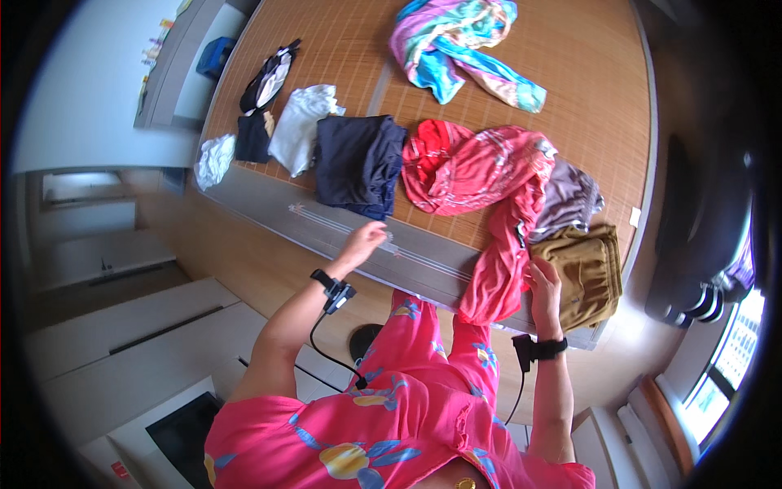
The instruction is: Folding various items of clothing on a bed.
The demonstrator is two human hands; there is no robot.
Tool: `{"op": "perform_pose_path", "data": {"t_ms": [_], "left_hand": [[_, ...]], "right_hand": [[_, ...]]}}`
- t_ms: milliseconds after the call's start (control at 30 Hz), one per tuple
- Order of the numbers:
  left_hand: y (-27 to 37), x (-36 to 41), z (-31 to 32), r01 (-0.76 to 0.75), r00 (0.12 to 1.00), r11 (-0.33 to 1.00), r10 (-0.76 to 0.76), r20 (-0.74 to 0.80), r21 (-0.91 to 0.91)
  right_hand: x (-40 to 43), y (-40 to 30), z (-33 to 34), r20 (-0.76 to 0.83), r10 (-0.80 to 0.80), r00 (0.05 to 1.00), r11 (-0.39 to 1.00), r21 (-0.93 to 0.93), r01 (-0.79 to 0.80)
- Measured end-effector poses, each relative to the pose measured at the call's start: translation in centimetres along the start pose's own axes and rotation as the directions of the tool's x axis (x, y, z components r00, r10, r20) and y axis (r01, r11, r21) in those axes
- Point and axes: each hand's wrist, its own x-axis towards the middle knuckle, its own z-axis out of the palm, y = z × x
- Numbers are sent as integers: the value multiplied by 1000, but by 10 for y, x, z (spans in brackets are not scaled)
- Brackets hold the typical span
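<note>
My left hand (365, 240) hovers over the mat's grey border, fingers bent and holding nothing, just below the folded dark navy garment (357, 162). At the lower right, my right hand (544, 284) is beside the trailing part of a red patterned garment (482, 171); its fingertips seem to touch the red cloth, but whether they pinch it cannot be told. Olive-brown trousers or shorts (580, 275) with an elastic waist lie right beside that hand. Above them is a crumpled grey-purple garment (565, 198), partly under the red one.
A multicoloured tie-dye garment (455, 49) lies farther up the bamboo mat (586, 91). To the left are a white garment (300, 128), a folded black cloth (252, 137), a black-and-pale item (269, 79) and a crumpled white cloth (215, 160). Cables run from both wrist straps.
</note>
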Motion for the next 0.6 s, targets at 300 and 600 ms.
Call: {"op": "perform_pose_path", "data": {"t_ms": [300,600], "left_hand": [[-41,81,-140,161,937,981,-186,-295,-107],[-88,171,-145,-52,946,998,62,-318,40]], "right_hand": [[101,44,242,298,212,931,953,-273,-130],[168,83,358,-52,95,994,840,-533,-108]]}}
